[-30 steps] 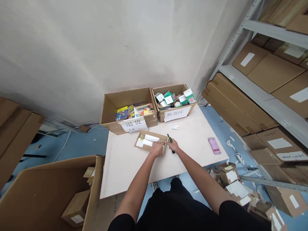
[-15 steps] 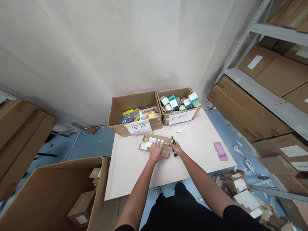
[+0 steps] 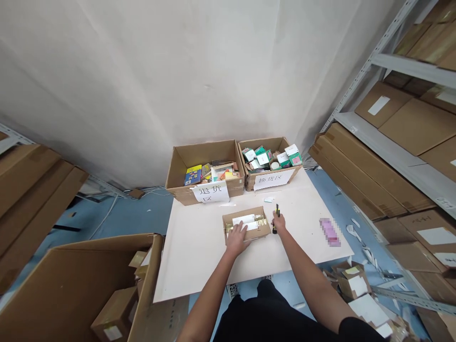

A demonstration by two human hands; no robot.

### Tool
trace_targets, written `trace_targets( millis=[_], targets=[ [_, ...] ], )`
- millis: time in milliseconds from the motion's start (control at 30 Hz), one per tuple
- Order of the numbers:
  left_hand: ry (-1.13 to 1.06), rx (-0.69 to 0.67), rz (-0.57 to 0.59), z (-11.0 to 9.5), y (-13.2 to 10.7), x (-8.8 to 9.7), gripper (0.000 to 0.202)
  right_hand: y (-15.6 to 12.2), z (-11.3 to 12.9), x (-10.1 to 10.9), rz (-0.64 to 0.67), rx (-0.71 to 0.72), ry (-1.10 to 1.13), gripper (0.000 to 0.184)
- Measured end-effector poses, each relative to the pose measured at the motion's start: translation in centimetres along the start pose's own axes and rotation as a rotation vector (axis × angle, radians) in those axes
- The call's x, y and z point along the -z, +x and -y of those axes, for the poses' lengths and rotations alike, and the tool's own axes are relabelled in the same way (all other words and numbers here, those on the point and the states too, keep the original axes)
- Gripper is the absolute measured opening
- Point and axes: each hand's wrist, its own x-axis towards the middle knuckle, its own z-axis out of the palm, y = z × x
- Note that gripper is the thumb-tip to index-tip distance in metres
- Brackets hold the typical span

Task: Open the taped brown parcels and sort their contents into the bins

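A small taped cardboard box (image 3: 253,233) with white labels on its top lies on the white table (image 3: 199,266). My left hand (image 3: 237,240) rests on the box's left part, fingers spread over a label. Just past the box's right end, my right hand (image 3: 279,222) is closed around a yellow and black utility knife (image 3: 275,228), held upright. Whether its blade is out I cannot tell. Behind the box, a small white and green scrap (image 3: 269,200) lies on the table.
At the table's back stand two open cartons with handwritten signs: a left carton (image 3: 174,166) of books and a right carton (image 3: 251,180) of green-white boxes. A pink pixelated patch (image 3: 330,232) is at right. A large carton (image 3: 89,247) stands left; shelving (image 3: 356,123) rises right.
The small box has turned and shifted right on the table, with my left hand on it. My right hand with the utility knife has also moved right and sits apart from the box.
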Motion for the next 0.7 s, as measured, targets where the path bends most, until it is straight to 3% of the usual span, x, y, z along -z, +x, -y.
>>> trace_targets(
  millis=[133,200,267,367,500,600,700],
  targets=[
    [-0.057,0.051,-0.09,4.2,0.4,1.8,0.085,-2.3,-2.6,3.0,-0.184,-0.059,-0.003,0.041],
    [-0.07,0.076,-0.058,5.7,0.9,2.4,0.093,-4.6,-4.4,2.8,-0.129,-0.119,0.053,0.043],
    [-0.066,0.082,-0.033,6.3,1.5,2.7,0.099,-6.9,-5.8,1.4,0.008,-0.166,0.161,0.045],
    [-0.05,0.122,-0.062,5.6,2.0,3.1,0.103,-9.0,-5.9,-1.5,0.134,-0.141,0.328,0.048],
    [-0.007,0.193,-0.09,3.3,1.2,3.1,0.087,-8.2,-2.4,-4.1,0.135,-0.032,0.511,0.052],
    [-0.003,0.181,-0.061,1.7,-0.5,2.0,0.07,-6.6,0.1,-4.7,0.113,0.009,0.543,0.045],
    [-0.043,0.128,-0.055,1.3,-2.2,-0.1,0.063,-6.0,1.0,-5.1,0.075,-0.066,0.475,0.04]
  ],
)
